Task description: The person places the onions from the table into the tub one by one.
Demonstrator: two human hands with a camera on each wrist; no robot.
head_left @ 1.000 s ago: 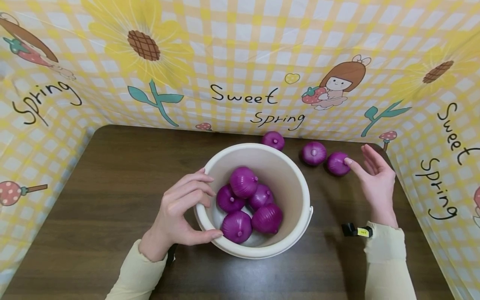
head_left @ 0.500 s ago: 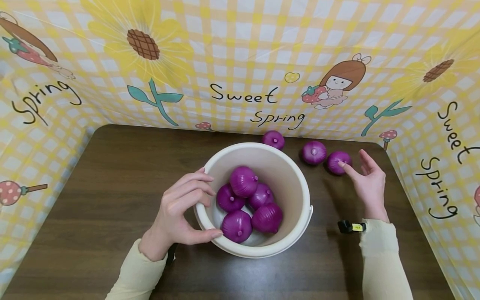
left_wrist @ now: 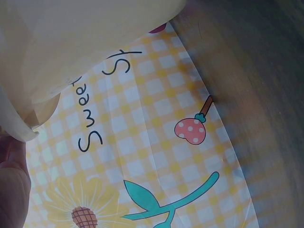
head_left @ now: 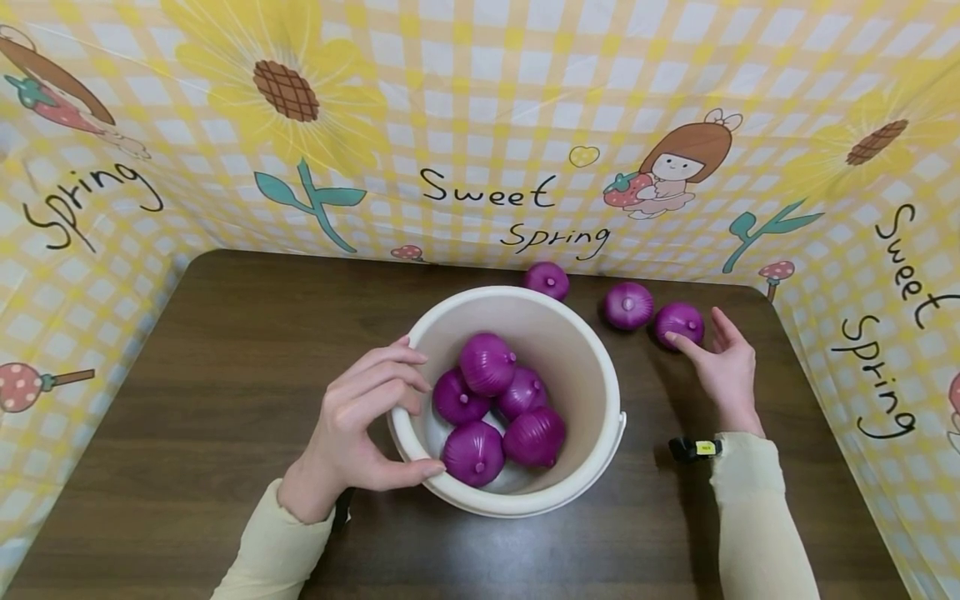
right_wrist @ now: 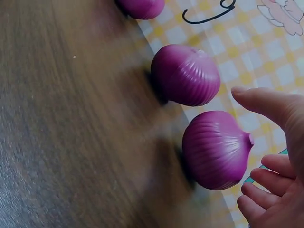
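Observation:
My left hand [head_left: 363, 421] grips the rim of a white bucket [head_left: 592, 375], fingers over its left side and thumb at the near left edge. Inside lie several purple onions [head_left: 487, 364], one resting on top of the others. To the right of the bucket, my right hand [head_left: 723, 367] is spread around the rightmost loose onion [head_left: 678, 323]. The right wrist view has thumb and fingers apart, with that onion [right_wrist: 216, 152] in front of them. Of the left hand, the left wrist view has only a part at its left edge, below the bucket wall [left_wrist: 85, 38].
Two more onions lie along the back of the dark wooden table [head_left: 285, 333]: one [head_left: 628, 306] beside the rightmost, another [head_left: 547, 282] behind the bucket rim. A yellow checked cloth [head_left: 480, 108] stands as a wall around the back and sides. The bucket's handle [head_left: 622, 425] hangs down at right.
My right hand has moved left and slightly toward me, its thumb crossing the front of the rightmost onion in the head view. The left hand and the bucket stay put.

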